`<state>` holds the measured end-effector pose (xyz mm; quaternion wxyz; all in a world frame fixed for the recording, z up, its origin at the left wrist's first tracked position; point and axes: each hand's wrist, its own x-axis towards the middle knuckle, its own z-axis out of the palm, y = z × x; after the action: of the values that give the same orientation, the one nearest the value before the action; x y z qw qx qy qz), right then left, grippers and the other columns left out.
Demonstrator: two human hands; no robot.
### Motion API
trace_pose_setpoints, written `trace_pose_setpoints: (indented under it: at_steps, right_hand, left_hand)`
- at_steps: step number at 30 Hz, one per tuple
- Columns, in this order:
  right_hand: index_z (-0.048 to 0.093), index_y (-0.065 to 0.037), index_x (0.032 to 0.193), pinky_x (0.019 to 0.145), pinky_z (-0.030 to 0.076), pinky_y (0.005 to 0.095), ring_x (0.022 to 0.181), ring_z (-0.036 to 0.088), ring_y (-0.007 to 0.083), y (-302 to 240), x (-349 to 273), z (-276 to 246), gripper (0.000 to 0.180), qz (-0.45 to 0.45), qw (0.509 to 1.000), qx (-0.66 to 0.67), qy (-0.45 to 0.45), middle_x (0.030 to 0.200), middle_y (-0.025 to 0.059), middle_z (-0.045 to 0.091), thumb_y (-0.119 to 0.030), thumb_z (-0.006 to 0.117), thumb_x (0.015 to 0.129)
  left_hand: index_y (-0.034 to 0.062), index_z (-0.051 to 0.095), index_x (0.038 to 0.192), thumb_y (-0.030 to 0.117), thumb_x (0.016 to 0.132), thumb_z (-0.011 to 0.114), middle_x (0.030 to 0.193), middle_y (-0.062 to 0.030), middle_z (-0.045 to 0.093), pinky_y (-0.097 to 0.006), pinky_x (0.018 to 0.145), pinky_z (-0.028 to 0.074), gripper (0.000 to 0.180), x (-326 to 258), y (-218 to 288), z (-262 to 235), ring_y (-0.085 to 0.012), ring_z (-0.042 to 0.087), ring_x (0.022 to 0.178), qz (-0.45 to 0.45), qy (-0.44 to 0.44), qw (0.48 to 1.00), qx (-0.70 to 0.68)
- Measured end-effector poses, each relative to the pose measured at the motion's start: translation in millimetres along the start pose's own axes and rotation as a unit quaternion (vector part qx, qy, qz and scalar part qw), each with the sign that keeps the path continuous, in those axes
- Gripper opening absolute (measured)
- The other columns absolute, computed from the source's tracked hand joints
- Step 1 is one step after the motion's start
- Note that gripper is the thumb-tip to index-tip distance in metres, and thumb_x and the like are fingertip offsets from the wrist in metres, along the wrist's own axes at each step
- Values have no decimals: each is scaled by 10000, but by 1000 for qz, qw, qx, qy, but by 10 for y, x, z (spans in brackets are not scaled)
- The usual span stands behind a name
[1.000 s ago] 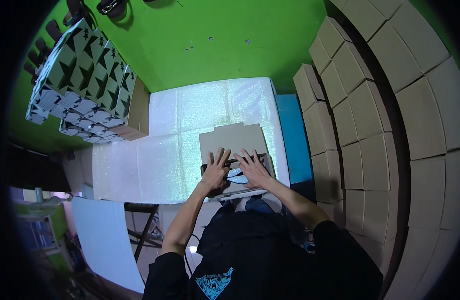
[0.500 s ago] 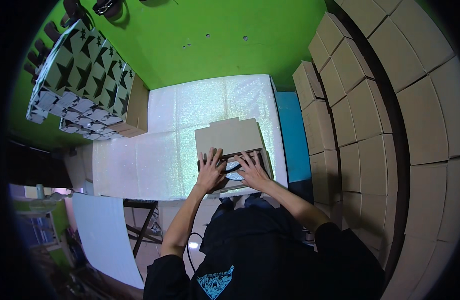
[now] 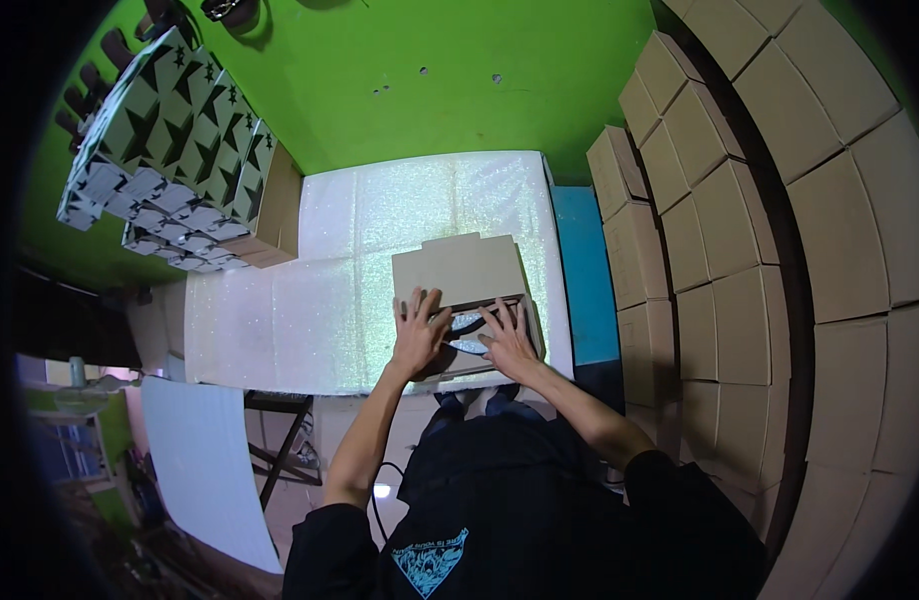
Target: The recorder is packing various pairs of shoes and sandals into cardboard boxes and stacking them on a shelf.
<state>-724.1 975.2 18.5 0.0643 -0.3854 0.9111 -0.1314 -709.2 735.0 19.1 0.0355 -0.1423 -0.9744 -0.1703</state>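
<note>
I see a flat brown cardboard box just below the middle of the frame, matte and plain, lying on a table covered in white sheeting that glitters under the light. Its lid flap is turned up toward the top of the frame, and the open part nearest me shows something dark with pale patches inside; I cannot tell what it is. The box's long axis runs left to right across the frame, the opening facing the lower edge. My left hand lies flat with fingers spread wide on the box's left front corner, gripping nothing. My right hand is likewise splayed, pressing on the contents at the right front. At upper left stands a stack of white cartons printed with black stars, some resting on a brown carton. Along the right side rise walls of plain cardboard boxes, beside a blue strip. Green floor fills the top.
</note>
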Motion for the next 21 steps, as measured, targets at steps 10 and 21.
trace_pose_setpoints:
  at_steps: [10,21]
  right_hand:
    - [471,-14,1430,1150,225,566,1404,311,436,502,-480,110,588,233,947,107,194,1494,247,385,-350,591,961]
    - [277,40,1528,1154,182,631,1417,269,472,311,-287,217,789,229,963,67,123,1574,263,259,-445,546,966]
  left_hand:
    - [70,319,1543,381,1048,414,1593,-190,264,-657,1154,123,592,-952,-128,148,-394,226,1474,-260,69,953,-138]
    - [33,155,1586,410,1032,404,1640,-230,108,-686,1149,109,715,-740,44,363,-434,153,1497,-261,23,963,-60]
